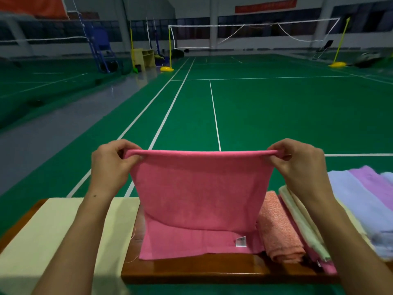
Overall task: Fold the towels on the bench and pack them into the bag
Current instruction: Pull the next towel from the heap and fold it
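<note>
On the wooden counter [212, 271] at the edge of a green badminton court, a pink towel [200, 188] trails its lower end. The left hand [110, 162] and right hand [297, 160] pinch its upper corners, stretching it taut. Folded towels [350, 201] lie alongside to the right; a net [244, 35] hangs beyond.

Dim, cool light fills the hall, and the far corners and the dark windows [265, 26] sink into murk while a pale sheen glares off the grey floor strip [119, 90] at left. Wide-angle distortion bows the court lines [214, 116] and smears the frame's edges soft. Soft shadow gathers under the pink towel [200, 188] on the glossy surface [212, 271].
</note>
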`<action>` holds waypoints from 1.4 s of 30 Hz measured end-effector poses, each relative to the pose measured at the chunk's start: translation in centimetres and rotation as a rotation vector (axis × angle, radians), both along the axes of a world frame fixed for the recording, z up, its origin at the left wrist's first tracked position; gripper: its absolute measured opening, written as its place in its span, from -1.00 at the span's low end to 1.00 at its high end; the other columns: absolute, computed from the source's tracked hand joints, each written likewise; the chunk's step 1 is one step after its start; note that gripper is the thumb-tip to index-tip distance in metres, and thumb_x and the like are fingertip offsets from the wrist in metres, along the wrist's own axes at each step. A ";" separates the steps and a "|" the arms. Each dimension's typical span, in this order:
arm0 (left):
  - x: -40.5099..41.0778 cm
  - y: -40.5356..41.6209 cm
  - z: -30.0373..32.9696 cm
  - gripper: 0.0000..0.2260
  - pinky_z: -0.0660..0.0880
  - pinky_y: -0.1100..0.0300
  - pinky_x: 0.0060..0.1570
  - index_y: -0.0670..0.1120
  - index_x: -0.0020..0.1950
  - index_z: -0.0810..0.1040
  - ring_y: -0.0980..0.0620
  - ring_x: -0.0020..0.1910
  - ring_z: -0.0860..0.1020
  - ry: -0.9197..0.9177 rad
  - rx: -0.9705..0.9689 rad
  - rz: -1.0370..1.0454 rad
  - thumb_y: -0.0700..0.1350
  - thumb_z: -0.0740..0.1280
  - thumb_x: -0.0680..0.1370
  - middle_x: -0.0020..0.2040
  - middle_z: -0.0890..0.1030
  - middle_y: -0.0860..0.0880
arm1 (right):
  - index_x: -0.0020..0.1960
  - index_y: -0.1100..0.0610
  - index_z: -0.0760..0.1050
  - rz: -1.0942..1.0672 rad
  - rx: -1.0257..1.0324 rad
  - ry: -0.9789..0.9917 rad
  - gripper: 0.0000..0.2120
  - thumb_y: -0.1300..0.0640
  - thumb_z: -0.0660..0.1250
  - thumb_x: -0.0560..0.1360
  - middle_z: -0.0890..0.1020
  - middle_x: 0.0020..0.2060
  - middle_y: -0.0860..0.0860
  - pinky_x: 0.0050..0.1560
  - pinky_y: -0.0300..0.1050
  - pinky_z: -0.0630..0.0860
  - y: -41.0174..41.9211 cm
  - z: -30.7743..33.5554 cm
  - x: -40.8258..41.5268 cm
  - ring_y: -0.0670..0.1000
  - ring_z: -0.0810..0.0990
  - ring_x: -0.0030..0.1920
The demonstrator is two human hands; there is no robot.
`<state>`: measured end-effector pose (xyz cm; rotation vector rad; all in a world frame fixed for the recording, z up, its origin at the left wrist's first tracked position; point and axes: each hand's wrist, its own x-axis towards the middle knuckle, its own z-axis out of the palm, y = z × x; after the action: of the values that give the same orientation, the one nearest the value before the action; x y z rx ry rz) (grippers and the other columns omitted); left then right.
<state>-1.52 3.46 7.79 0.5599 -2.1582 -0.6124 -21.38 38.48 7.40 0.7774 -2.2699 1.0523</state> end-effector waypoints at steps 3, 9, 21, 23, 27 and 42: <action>-0.3 -0.3 0.2 -0.83 0.47 0.30 -0.04 0.01 -0.06 0.65 0.11 -0.08 0.54 0.101 0.065 0.005 -0.23 0.55 0.51 0.07 0.59 -0.09 | -0.01 0.00 0.67 0.007 -0.055 -0.040 -0.85 0.15 0.57 0.46 0.63 -0.08 0.03 0.07 0.16 0.60 0.0 0.0 -0.1 0.09 0.63 -0.01; 0.9 0.8 1.3 -0.82 0.45 0.23 -0.25 0.02 -0.08 0.51 0.15 -0.28 0.52 0.278 0.445 -0.275 -0.14 0.49 0.59 -0.27 0.61 0.11 | 0.05 0.11 0.57 0.185 -0.326 -0.323 -0.90 0.11 0.45 0.61 0.66 -0.11 0.05 -0.04 0.19 0.59 -0.3 0.4 0.5 -0.01 0.61 -0.13; 5.6 2.3 3.7 -0.80 0.60 0.31 -0.21 0.00 -0.10 0.78 0.14 -0.23 0.64 0.342 0.653 -0.399 0.03 0.57 0.33 -0.18 0.74 0.03 | -0.01 0.15 0.56 0.387 -0.477 -0.542 -0.79 0.00 0.46 0.60 0.67 -0.30 0.26 -0.26 0.09 0.40 2.1 3.0 4.7 0.09 0.52 -0.33; 5.6 2.3 3.8 -0.82 0.61 0.31 -0.22 -0.01 -0.08 0.78 0.13 -0.22 0.66 0.304 0.672 -0.416 0.01 0.55 0.36 -0.15 0.75 0.00 | 0.00 0.13 0.59 0.394 -0.432 -0.552 -0.80 -0.01 0.46 0.59 0.70 -0.29 0.21 -0.25 0.01 0.42 2.5 3.6 4.9 0.06 0.57 -0.33; 4.9 1.2 2.6 -0.84 0.66 0.22 -0.18 -0.10 0.01 0.77 0.04 -0.16 0.69 0.208 0.722 -0.332 -0.10 0.56 0.46 -0.06 0.77 -0.10 | -0.05 0.12 0.58 0.319 -0.394 -0.523 -0.81 0.00 0.48 0.59 0.71 -0.30 0.18 -0.27 -0.06 0.41 1.7 2.7 3.8 0.00 0.55 -0.35; -4.9 -3.4 -15.6 -0.79 0.54 0.01 -0.51 -0.13 -0.10 0.74 -0.08 -0.41 0.63 0.106 0.622 0.138 0.01 0.60 0.50 -0.25 0.64 -0.07 | 0.00 0.04 0.57 -0.121 0.268 -0.380 -0.77 -0.13 0.38 0.60 0.70 -0.12 0.07 -0.15 0.01 0.50 -7.3 -13.2 -2.9 0.21 0.68 -0.05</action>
<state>-6.43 0.11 -7.81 0.9687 -1.7915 -1.2161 -24.32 31.20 -5.78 0.5674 -2.7852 0.9107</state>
